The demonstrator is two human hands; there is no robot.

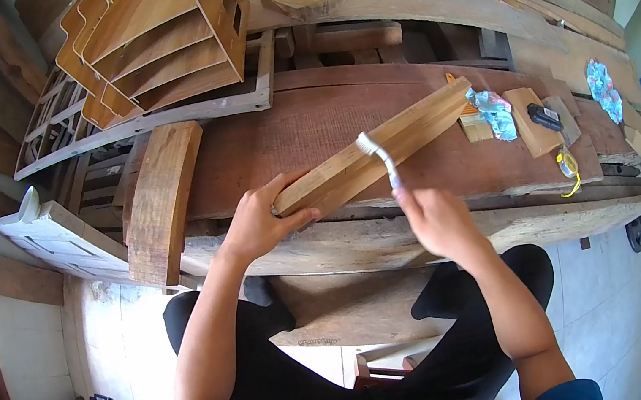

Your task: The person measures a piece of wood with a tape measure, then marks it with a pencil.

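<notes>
My left hand (pixel 260 221) grips the near left end of a squared wooden block (pixel 387 141), thumb along its near side and fingers over the top. The block slants up to the right above a reddish-brown board (pixel 266 137). In my right hand (pixel 440 222) is a toothbrush (pixel 390 164) with a white handle, closed in the fingers. Its bristle head overlaps the block's upper edge near the middle. Just past the block's far end lie a wide paintbrush (pixel 475 125) and a crumpled blue patterned cloth (pixel 494 114).
To the right are a small wood piece (pixel 531 137), a black-handled item (pixel 544 117), a yellow tape measure (pixel 567 163) and a second crumpled cloth (pixel 603 90). A wooden shelf organizer (pixel 164 43) stands at the back left. A curved plank (pixel 166 201) leans across the left side.
</notes>
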